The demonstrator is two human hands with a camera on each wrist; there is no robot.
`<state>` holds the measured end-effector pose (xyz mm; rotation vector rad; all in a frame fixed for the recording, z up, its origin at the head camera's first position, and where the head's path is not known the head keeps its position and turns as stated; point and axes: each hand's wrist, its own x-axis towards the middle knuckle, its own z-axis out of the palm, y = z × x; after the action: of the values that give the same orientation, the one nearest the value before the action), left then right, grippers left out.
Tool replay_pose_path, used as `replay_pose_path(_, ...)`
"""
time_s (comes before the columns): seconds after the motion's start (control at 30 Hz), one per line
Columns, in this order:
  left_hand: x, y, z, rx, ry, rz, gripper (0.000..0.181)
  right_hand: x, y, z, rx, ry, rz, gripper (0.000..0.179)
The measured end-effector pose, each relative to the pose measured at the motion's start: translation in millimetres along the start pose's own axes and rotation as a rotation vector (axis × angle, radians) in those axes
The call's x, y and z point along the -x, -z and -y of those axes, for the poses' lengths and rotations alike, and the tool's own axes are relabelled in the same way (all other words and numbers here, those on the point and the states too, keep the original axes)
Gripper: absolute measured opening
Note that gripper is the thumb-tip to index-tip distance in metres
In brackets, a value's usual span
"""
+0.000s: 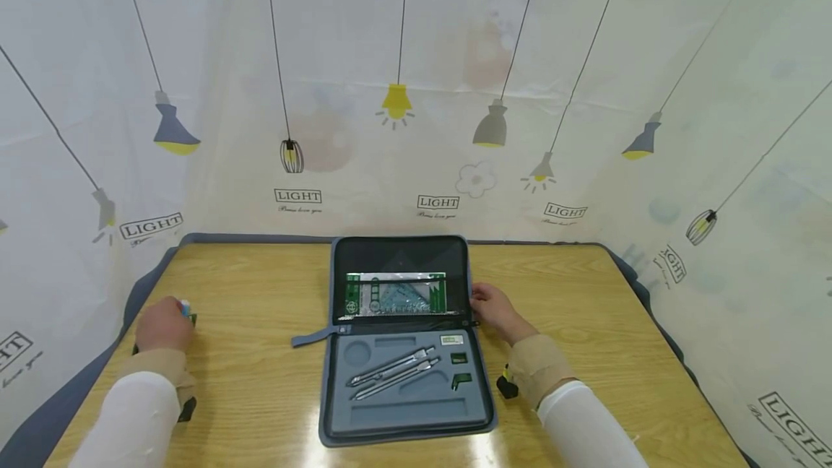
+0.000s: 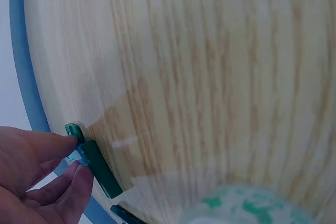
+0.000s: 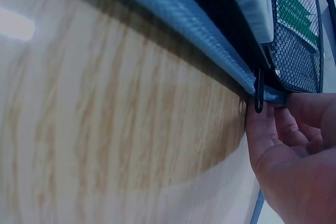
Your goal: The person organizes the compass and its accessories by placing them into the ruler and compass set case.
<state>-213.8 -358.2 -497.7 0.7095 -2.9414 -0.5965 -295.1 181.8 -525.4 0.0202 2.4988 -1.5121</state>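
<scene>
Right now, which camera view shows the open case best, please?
The head view: it shows the open case whole, both halves included. The right wrist view shows only part of it, near the right hand; the left wrist view shows none of it.

Open case (image 1: 403, 261) btwn hands (image 1: 165, 323) (image 1: 492, 307)

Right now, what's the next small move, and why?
I'd ease the left hand toward the open case: it pinches a small green-and-blue item off at the table's left, the right hand is at the case's hinge edge, and the round recess and long recess look unfilled.
</scene>
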Motion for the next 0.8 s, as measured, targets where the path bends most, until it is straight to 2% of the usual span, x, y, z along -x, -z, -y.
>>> replay_pose_path(0.17, 5.1, 2.1, -0.3, 0.137, 0.110, -0.057, 0.037, -0.6, -2, -1, -0.021, 0.004, 0.013, 0.026)
replay_pose_path(0.23, 5.8, 3.2, -1.6, 0.238, 0.145, -0.079, 0.045, -0.6, -2, -2, -0.023, 0.005, 0.015, 0.026)
replay_pose_path(0.33, 3.7, 4.3, -6.8, 0.437, 0.149, -0.074, 0.061, -0.2, -1, -2, -0.009, -0.004, 0.006, 0.026)
replay_pose_path(0.43, 1.7, 5.1, -17.1, 0.693, 0.087, -0.035, 0.069, 0.7, 0, 0, -0.013, -0.024, 0.008, 0.027)
replay_pose_path(0.57, 5.5, 3.3, -33.0, 0.932, -0.025, 0.031, 0.070, 1.3, 0, 2, -0.038, -0.031, 0.027, 0.029)
replay_pose_path(0.7, 11.4, -1.6, -45.8, 0.981, -0.108, 0.083, 0.063, 1.3, 0, 4, -0.035, -0.033, 0.023, 0.029)
replay_pose_path(0.8, 15.0, -6.2, -53.3, 0.948, -0.183, 0.159, 0.059, 0.8, 0, 4, -0.030, -0.037, 0.020, 0.029)
